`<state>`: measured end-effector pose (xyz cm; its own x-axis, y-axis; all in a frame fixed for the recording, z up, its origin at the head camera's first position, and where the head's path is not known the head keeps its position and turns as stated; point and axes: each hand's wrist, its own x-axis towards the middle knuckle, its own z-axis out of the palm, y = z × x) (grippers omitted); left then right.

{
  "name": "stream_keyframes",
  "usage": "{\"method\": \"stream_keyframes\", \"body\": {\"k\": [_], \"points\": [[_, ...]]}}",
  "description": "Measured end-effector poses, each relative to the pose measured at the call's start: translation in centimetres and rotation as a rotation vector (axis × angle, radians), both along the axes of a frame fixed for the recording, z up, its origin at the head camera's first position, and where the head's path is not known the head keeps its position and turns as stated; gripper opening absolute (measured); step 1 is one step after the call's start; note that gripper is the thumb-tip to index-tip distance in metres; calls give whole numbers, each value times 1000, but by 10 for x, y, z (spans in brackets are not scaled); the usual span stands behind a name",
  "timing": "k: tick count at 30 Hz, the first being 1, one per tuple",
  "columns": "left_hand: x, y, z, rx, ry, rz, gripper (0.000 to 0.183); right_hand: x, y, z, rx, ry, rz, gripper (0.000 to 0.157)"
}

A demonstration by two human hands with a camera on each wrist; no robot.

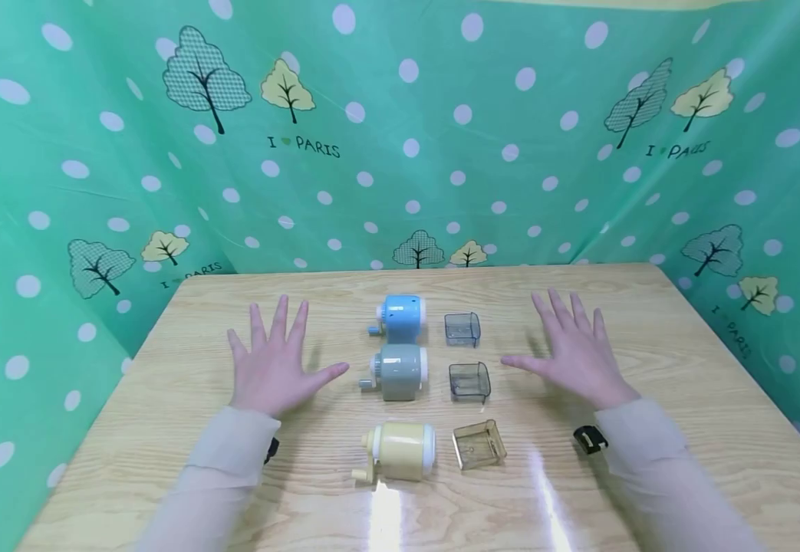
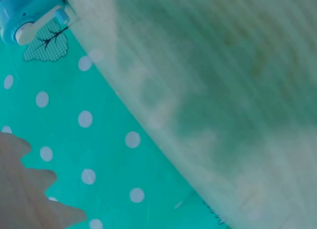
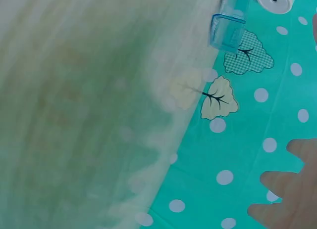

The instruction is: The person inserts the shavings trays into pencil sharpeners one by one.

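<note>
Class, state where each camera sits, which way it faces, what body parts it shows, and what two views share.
Head: worn on the head, looking forward and down over the table; left hand, right hand and both sleeves show.
Left wrist: on that wrist, facing across the table to the green curtain and blue sharpener; left fingers show.
Right wrist: likewise, facing the green curtain and clear tray; right fingers show.
Head and left-wrist share the blue sharpener.
</note>
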<state>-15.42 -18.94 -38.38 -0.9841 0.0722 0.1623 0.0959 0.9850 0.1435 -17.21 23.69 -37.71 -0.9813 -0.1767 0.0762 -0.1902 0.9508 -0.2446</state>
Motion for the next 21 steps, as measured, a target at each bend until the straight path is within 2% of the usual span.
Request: {"method": "stream_keyframes", "body": {"k": [11, 21], "points": [[-20, 6, 20, 0, 18, -41, 117, -16, -7, 13, -8, 11, 27, 117], [-38, 27, 36, 61, 3, -87, 112, -31, -26, 21, -58, -15, 58, 114]]}}
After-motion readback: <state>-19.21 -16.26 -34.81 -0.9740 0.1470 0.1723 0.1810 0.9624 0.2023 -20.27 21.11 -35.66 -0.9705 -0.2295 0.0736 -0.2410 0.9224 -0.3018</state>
